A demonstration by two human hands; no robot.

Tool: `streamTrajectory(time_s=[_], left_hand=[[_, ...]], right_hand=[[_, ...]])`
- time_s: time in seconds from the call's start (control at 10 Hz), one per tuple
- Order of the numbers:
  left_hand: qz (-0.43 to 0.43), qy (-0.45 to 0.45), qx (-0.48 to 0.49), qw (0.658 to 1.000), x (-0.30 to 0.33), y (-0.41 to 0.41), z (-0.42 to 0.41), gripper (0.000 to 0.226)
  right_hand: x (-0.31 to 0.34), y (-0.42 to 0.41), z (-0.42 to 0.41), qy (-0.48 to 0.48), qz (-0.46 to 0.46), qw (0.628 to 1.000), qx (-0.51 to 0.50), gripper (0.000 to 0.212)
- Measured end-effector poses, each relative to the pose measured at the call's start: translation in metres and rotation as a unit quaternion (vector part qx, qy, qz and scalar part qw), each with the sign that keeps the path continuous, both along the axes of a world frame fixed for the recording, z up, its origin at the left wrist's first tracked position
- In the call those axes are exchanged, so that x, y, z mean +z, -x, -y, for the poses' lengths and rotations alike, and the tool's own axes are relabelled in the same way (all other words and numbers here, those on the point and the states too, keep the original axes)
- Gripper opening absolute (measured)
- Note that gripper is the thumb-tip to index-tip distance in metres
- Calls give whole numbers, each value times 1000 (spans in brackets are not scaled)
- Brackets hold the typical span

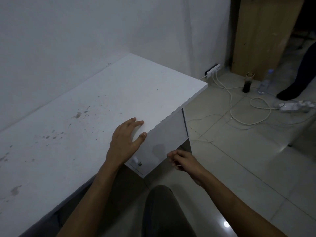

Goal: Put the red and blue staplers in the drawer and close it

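Note:
No red or blue stapler shows anywhere in view. The white drawer front [164, 141] hangs under the right end of the white desk [102, 106] and looks pushed in, with a small white knob [136, 159] and a lock near its lower left corner. My left hand [125, 139] lies flat on the desk top at the front edge, fingers spread, thumb along the edge above the drawer. My right hand [181, 160] hovers just off the drawer front's lower right edge, fingers loosely curled and holding nothing.
A wall runs behind the desk. On the tiled floor to the right lie white cables [239, 108], a power strip [294, 106], a dark glass [247, 85] and a plastic bottle [265, 82]. Another person's leg [297, 79] stands at far right. My knee [162, 207] is below the drawer.

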State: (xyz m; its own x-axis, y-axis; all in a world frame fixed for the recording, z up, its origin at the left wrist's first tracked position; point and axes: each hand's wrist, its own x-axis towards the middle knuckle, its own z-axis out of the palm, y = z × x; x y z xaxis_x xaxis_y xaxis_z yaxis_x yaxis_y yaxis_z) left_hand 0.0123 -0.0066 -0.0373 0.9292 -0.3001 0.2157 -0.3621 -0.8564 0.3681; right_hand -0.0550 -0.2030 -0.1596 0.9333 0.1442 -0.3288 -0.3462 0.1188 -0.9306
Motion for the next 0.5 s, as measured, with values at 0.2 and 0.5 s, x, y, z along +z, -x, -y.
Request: streamTrajectory(time_s=[0.2, 0.5], left_hand=[[-32, 112, 6, 993, 9, 14, -4, 33], [-10, 127, 31, 991, 52, 44, -57, 20]], right_hand=[[77, -7, 3, 100, 128, 985, 59, 20], [209, -21, -41, 258, 316, 897, 170, 18]])
